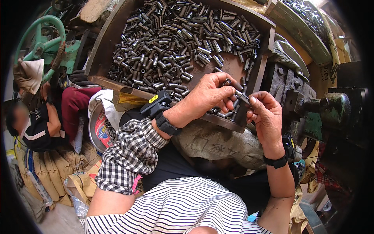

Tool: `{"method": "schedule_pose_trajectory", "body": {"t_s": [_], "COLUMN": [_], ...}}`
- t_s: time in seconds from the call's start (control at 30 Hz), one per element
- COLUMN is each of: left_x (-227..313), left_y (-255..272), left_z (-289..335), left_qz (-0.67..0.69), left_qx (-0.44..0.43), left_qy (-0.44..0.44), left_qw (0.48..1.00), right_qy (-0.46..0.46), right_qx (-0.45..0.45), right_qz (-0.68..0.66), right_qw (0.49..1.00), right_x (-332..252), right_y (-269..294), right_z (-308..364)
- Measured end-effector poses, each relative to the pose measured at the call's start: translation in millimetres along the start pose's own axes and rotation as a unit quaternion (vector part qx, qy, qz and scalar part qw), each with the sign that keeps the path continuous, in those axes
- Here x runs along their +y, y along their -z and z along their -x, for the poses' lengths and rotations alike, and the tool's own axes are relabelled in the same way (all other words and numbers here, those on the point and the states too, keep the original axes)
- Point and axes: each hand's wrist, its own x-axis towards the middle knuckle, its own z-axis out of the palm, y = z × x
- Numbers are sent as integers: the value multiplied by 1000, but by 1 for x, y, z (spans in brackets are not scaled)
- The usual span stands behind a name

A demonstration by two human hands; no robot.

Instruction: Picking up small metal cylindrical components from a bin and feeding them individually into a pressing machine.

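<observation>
Over the near right corner of a wooden tray, both my hands meet. My left hand [210, 93], its wrist in a black strap, is closed, with a short dark metal tube [227, 82] sticking up between thumb and forefinger. A second, shinier metal tube [242, 96] spans the gap between my hands. Thumb and forefinger of my right hand [267, 113] pinch this tube's right end; my left fingertips are at its other end. Part of each piece is hidden by the fingers. Several loose tubes [230, 114] lie in the tray corner just beneath.
The tray [263, 72] holds a heap of metal tubes [167, 46]. A dark oily machine [311, 105] stands close on the right. At left are a metal bowl [94, 128], a green handwheel [41, 45] and a seated person [43, 124]. Another tube-filled bin [300, 31] stands far right.
</observation>
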Motion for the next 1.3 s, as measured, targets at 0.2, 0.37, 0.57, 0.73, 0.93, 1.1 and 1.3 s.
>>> {"method": "schedule_pose_trajectory", "body": {"t_s": [0.2,0.37,0.57,0.73,0.93,1.1,1.3], "left_x": [0,-1,1,-5,-20,-3,10], "left_y": [-4,-6,-6,-14,-23,-21,0], "left_z": [0,0,5,5,14,12,10], "left_qz": [-29,-107,-63,-59,-554,-578,-377], "left_qx": [-2,0,-19,-10,-4,-44,31], "left_qy": [-11,-64,9,-12,-357,-330,-112], "left_qw": [1000,992,998,998,752,745,919], "right_qy": [-11,-17,3,16,-21,-12,14], "right_qx": [-9,8,14,28,-14,-28,-14], "right_qz": [-26,-30,16,23,23,30,46], "right_qw": [1000,999,1000,999,999,999,999], "right_x": [-2,-6,-14,-10,-7,-5,-13], "right_y": [2,1,1,-3,1,1,-19], "right_z": [-2,1,3,4,-1,-6,-23]}}
